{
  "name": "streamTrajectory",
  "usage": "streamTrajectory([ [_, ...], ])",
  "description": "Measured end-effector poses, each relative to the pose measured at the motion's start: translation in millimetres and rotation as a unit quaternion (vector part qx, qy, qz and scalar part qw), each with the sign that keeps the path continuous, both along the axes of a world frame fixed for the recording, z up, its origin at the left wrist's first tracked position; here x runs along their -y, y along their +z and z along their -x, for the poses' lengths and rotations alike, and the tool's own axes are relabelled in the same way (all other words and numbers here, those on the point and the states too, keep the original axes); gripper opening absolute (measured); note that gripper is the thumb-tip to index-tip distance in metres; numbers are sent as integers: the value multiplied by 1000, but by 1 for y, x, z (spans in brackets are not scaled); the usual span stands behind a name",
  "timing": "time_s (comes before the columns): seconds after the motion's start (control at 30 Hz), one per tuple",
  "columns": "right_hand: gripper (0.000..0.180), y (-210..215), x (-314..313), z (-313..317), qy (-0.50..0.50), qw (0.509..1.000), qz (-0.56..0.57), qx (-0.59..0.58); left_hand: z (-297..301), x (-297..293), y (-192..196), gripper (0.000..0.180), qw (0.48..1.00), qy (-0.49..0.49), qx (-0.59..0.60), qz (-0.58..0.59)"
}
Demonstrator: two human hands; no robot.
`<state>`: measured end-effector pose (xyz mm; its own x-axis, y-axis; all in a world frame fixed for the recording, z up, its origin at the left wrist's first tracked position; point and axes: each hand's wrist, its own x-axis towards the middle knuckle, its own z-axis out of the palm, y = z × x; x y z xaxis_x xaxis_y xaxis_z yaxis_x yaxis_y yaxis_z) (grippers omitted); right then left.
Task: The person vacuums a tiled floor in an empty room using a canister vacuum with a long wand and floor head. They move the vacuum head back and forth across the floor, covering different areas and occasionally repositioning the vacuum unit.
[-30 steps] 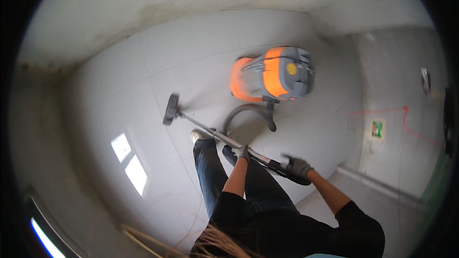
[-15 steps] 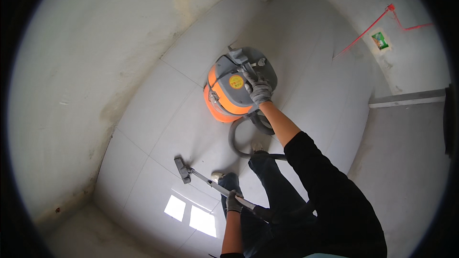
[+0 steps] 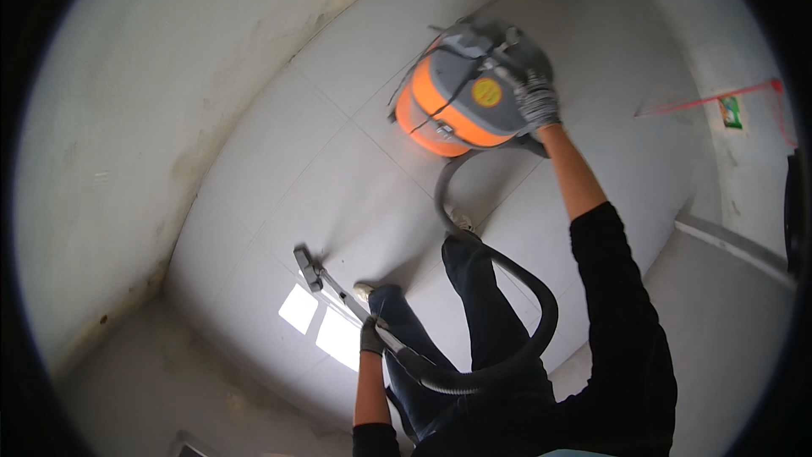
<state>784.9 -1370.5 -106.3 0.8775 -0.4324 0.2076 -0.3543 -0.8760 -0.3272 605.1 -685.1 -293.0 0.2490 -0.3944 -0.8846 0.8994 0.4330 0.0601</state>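
An orange and grey canister vacuum cleaner stands or hangs just above the tiled floor, slightly blurred; I cannot tell whether it touches. My gloved right hand is closed around the grey handle on its top. Lower down, my gloved left hand grips the vacuum wand. At the wand's far end, the grey floor head is beside the bright window reflections. A black ribbed hose loops from the cleaner past my legs to the wand.
Pale plaster walls rise at the left and right. The right wall carries a green-faced box and a red line. A raised threshold strip crosses the lower right. My shoes stand on the tiles.
The vacuum cleaner has shifted farther away and to the right with my right hand on its handle. My left hand and the wand have moved left. More of the hose shows.
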Motion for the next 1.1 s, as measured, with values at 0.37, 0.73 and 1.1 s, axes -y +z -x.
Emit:
streamTrajectory([
  [0.37,46,-191,135,38,-14,986,104,-134,1,-26,-217,18,983,25,-97,-155],
  [0.73,76,-243,-344,186,346,716,-224,-563,15,117,-316,18,937,218,-104,-252],
  [1.1,88,-186,-424,140,263,717,-156,-627,-5,133,-272,43,906,272,-88,-313],
])
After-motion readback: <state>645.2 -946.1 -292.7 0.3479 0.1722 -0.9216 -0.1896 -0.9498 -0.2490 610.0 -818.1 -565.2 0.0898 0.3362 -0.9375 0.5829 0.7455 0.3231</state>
